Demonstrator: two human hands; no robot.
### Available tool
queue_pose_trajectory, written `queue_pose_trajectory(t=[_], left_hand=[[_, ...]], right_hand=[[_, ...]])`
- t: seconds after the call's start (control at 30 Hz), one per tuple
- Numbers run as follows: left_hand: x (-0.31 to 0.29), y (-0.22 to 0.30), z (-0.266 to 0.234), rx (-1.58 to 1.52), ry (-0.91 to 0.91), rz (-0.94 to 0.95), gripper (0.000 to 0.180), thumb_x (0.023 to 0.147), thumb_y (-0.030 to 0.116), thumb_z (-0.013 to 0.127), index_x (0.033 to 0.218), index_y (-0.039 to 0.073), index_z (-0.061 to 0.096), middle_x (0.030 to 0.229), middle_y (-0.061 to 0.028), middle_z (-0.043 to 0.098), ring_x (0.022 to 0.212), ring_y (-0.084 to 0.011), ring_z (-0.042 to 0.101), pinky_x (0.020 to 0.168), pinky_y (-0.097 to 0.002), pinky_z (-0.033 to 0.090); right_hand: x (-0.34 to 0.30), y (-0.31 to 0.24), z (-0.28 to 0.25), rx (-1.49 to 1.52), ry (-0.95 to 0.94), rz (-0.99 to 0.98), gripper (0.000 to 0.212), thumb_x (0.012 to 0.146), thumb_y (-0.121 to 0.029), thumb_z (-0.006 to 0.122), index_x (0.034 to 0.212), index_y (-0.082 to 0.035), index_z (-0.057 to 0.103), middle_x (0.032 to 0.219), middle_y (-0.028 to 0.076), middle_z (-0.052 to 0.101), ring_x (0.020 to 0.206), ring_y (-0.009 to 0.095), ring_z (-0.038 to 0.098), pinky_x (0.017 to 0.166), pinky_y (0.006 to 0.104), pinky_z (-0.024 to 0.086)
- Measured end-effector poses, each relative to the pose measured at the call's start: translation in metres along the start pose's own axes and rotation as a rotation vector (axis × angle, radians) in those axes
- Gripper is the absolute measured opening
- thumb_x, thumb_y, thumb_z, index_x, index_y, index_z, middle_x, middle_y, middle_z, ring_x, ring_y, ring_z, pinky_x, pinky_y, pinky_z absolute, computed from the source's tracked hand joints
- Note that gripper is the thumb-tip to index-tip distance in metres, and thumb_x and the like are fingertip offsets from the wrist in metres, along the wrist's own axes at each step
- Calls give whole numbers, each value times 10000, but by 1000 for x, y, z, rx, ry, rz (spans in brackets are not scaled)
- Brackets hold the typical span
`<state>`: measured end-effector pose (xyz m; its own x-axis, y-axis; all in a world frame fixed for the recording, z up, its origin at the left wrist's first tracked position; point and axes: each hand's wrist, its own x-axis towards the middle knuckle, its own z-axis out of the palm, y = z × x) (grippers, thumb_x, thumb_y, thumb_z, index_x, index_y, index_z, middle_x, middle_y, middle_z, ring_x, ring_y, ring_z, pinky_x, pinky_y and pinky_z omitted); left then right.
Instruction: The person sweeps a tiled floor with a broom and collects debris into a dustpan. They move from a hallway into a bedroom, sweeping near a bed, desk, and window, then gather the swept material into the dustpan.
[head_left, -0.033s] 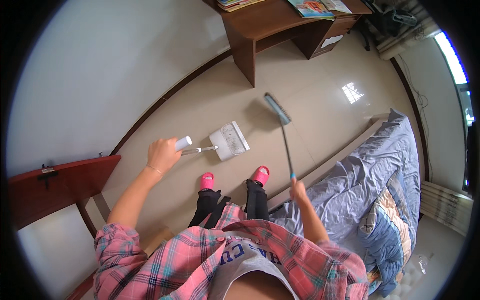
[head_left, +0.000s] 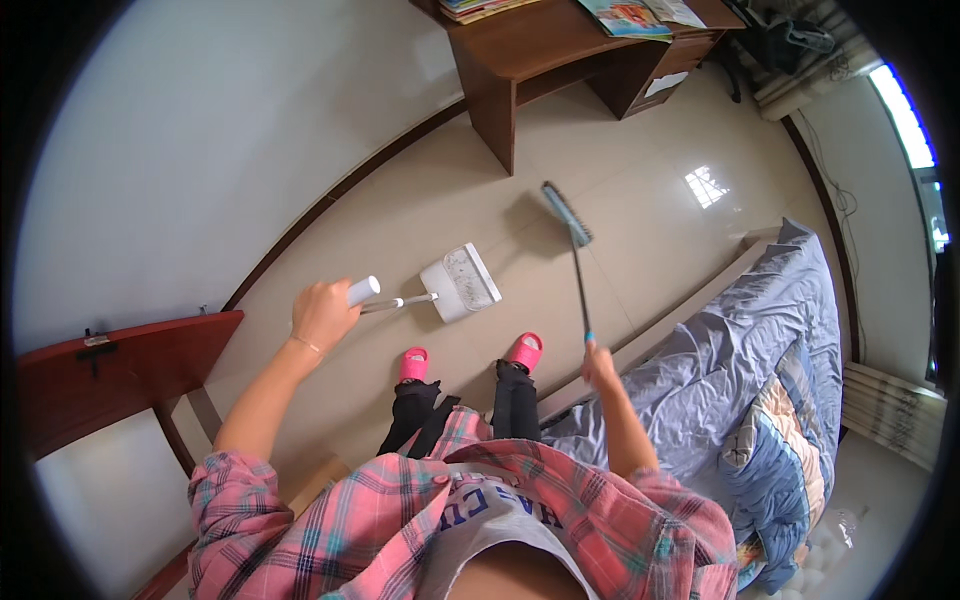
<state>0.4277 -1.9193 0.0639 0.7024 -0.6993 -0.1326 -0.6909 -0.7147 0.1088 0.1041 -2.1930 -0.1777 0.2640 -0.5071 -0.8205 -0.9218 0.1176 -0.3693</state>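
My left hand is closed round the white handle of a long-handled dustpan. The white pan rests on the tiled floor ahead of my feet, its open side turned to the right, with grey dust and bits in it. In my right hand is the dark stick of a broom, gripped just below a light blue band. The broom's blue head with dark bristles is to the right of and beyond the dustpan, apart from it. Whether the bristles touch the floor I cannot tell.
A brown desk with books and papers stands at the far side. On the right is a bed with a crumpled grey-blue sheet and a patterned blanket. A red wooden board juts in at left. Pink slippers are on my feet.
The broom head has shifted a little to the right, and my right hand has moved slightly up and right with it. The dustpan and my left hand stay nearly where they were.
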Motion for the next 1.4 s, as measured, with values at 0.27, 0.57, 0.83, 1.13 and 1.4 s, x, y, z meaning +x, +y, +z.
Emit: queue_pose_trajectory(t=[0.27, 0.57, 0.83, 1.13, 1.4], left_hand=[[-44, -109, -14, -46, 136, -42, 141, 646, 149, 587, 599, 40, 511, 508, -154, 509, 482, -328, 512, 437, -404, 401], [-115, -225, 12, -40, 83, -176, 128, 643, 146, 588, 631, 41, 516, 542, -146, 538, 502, -321, 535, 460, -399, 420], [-143, -272, -2, -70, 98, -193, 125, 639, 135, 588, 611, 40, 511, 536, -142, 532, 503, -320, 531, 453, -397, 409], [-139, -277, 7, -44, 155, -537, 145, 634, 151, 593, 598, 35, 514, 533, -159, 515, 520, -343, 515, 466, -405, 405], [-131, -267, 15, -88, 144, -507, 157, 642, 158, 595, 604, 27, 520, 532, -167, 510, 511, -352, 505, 463, -404, 402]], right_hand=[[169, 21, 126, -471, 91, -424, 306, 786, -264, 433, 645, -5, 516, 538, 144, 536, 512, 269, 570, 442, 374, 450], [-186, -35, 304, -4, -143, 199, 534, 801, -454, 399, 652, 41, 537, 610, 178, 563, 517, 281, 570, 468, 402, 430], [-95, -68, 251, -684, 374, -415, 588, 824, -482, 320, 628, 9, 579, 527, 167, 551, 524, 273, 579, 534, 373, 466], [88, -314, 244, -283, 166, -150, 554, 833, -426, 284, 626, 4, 565, 578, 152, 565, 534, 274, 575, 499, 371, 456], [37, -55, 301, -404, 111, 74, 582, 808, -475, 303, 775, 48, 556, 667, 205, 573, 625, 321, 585, 584, 394, 459]])
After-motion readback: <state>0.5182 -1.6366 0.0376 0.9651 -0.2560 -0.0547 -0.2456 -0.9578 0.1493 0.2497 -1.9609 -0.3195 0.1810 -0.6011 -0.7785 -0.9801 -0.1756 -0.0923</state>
